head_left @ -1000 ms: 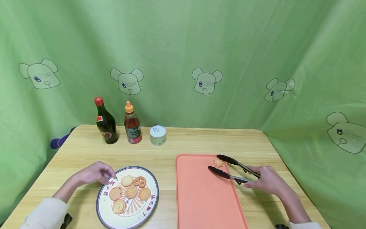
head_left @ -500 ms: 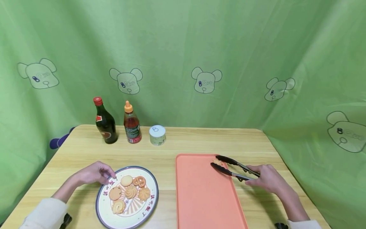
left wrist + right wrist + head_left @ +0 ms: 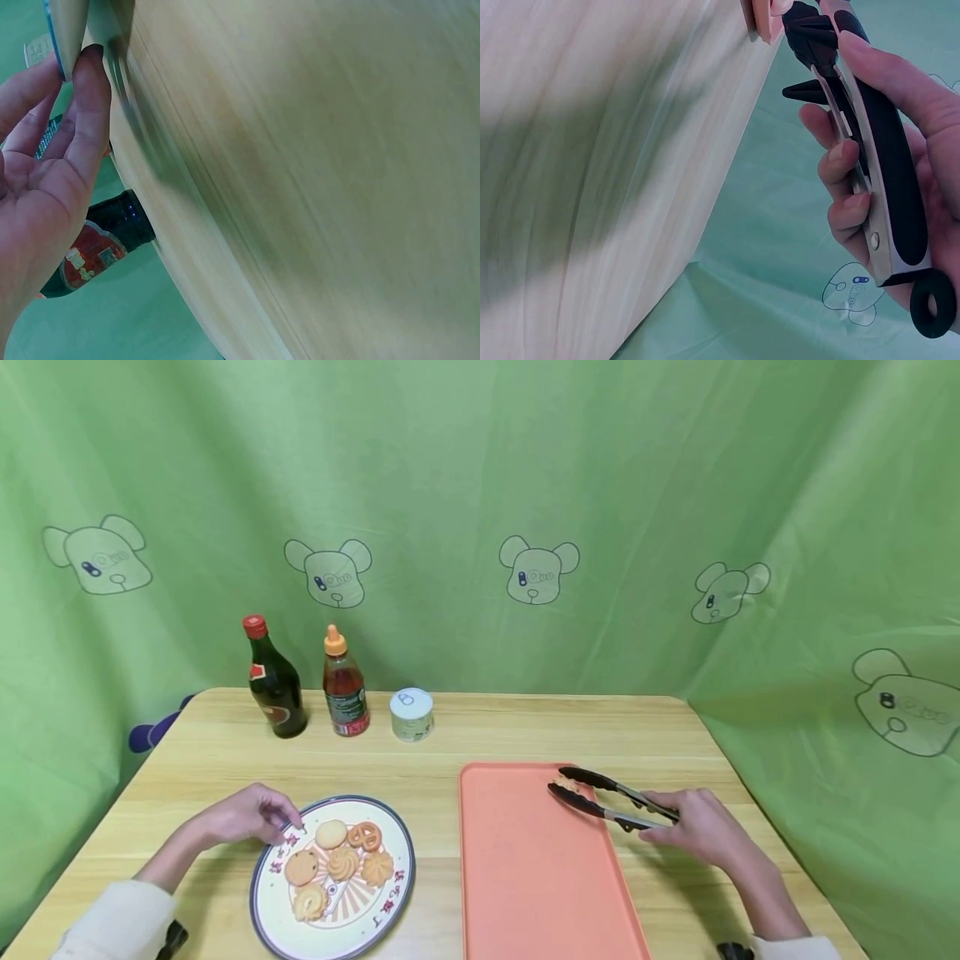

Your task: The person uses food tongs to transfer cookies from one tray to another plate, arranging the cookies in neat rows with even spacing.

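My left hand (image 3: 255, 814) pinches the rim of a round white plate (image 3: 300, 931) between thumb and fingers; the left wrist view has the plate's edge (image 3: 69, 37) between the fingertips. Several cookies lie on the plate, among them a pretzel-shaped one (image 3: 365, 837) and a swirled one (image 3: 342, 864). My right hand (image 3: 697, 827) grips black and silver tongs (image 3: 576, 799) by the handles, fingers and thumb curled round them in the right wrist view. At the far right corner of a coral tray (image 3: 540, 877), the tong tips flank a small cookie (image 3: 567, 784), partly hidden between them.
Along the back of the table stand a dark bottle with a red cap (image 3: 276, 697), a sauce bottle with an orange cap (image 3: 345, 697) and a short can (image 3: 412, 717). A green curtain (image 3: 450, 527) hangs behind and at both sides.
The tong tips have come together round the cookie on the tray, and have shifted slightly left with it. My left hand stays at the plate's rim.
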### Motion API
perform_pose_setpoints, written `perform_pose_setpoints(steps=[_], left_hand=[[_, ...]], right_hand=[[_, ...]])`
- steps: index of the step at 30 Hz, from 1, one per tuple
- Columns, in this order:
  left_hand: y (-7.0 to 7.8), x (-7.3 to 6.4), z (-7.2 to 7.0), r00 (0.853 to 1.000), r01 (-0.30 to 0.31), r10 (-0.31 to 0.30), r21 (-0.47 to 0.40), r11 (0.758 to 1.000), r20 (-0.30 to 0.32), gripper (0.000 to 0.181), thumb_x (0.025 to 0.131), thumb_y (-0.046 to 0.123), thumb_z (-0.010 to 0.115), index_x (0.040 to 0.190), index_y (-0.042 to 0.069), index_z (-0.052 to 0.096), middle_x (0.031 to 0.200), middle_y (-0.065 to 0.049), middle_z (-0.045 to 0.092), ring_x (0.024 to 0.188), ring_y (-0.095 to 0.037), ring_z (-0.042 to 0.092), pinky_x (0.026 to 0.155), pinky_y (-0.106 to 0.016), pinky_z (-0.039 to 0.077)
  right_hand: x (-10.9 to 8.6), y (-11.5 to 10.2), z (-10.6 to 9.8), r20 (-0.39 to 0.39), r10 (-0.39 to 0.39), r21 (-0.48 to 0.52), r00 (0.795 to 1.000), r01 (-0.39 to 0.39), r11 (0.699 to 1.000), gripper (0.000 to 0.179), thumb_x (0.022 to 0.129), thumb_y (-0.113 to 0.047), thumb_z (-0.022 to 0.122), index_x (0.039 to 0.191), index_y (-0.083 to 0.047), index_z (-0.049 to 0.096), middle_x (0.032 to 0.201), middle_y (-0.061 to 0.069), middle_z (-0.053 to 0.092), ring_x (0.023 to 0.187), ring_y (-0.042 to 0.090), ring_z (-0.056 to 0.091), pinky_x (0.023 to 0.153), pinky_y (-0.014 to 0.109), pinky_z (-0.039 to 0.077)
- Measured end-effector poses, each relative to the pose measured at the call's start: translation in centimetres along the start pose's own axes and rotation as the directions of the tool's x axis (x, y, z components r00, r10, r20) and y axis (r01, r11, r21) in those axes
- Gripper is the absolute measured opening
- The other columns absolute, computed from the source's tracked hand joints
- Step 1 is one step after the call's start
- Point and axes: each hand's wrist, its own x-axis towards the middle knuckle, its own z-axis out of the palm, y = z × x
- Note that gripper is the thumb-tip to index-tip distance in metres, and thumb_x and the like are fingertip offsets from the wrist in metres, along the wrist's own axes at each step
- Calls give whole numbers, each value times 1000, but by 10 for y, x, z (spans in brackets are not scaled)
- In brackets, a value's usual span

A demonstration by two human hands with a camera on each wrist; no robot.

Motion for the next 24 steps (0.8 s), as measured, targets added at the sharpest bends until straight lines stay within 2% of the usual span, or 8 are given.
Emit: perform_pose_setpoints(steps=[2, 6, 8, 11, 20, 24], left_hand=[[-1, 0, 0, 1000, 1, -1, -3, 1000, -1, 30, 70, 0, 71, 100, -3, 67, 90, -12, 67, 77, -17, 60, 66, -26, 53], [-1, -1, 0, 1000, 0, 0, -14, 1000, 0, 30, 70, 0, 71, 100, -4, 66, 91, -13, 68, 77, -17, 60, 67, -26, 53], [-1, -1, 0, 1000, -7, 7, -20, 1000, 3, 30, 70, -1, 71, 100, -5, 66, 91, -13, 68, 78, -18, 60, 66, -26, 53], [-1, -1, 0, 1000, -11, 11, -19, 1000, 5, 30, 70, -1, 71, 100, -5, 66, 90, -13, 68, 77, -17, 60, 66, -26, 53], [1, 0, 0, 1000, 0, 0, 9, 1000, -2, 29, 70, 0, 71, 99, -3, 67, 91, -13, 67, 78, -18, 60, 67, -26, 53], [1, 0, 0, 1000, -3, 3, 24, 1000, -7, 29, 70, 1, 71, 99, -2, 67, 91, -12, 67, 78, -16, 59, 67, -26, 52]], right_hand=[[0, -1, 0, 6, 5, 0, 1000, -5, 1000, 66, 68, -37, 81, 120, -1, 63, 76, 13, 64, 50, 9, 27, 45, 24, 30], [2, 0, 1, 25, 27, -8, 999, -27, 1000, 70, 66, -39, 82, 121, 0, 62, 92, 26, 68, 54, 12, 37, 49, 25, 33], [2, 1, 2, 32, 30, -8, 999, -30, 1000, 71, 66, -39, 82, 121, 1, 62, 99, 28, 67, 55, 13, 38, 50, 26, 33], [2, 2, 2, 39, 34, -1, 999, -34, 999, 71, 66, -39, 82, 121, 0, 62, 93, 24, 68, 53, 13, 35, 47, 26, 31], [3, -3, 0, 22, -1, -7, 1000, 2, 1000, 66, 67, -36, 82, 120, -2, 64, 78, 9, 64, 55, 12, 37, 48, 23, 31], [4, -8, 0, 15, -22, -3, 1000, 22, 1000, 64, 66, -35, 83, 118, -2, 65, 83, 13, 67, 58, 12, 41, 51, 24, 32]])
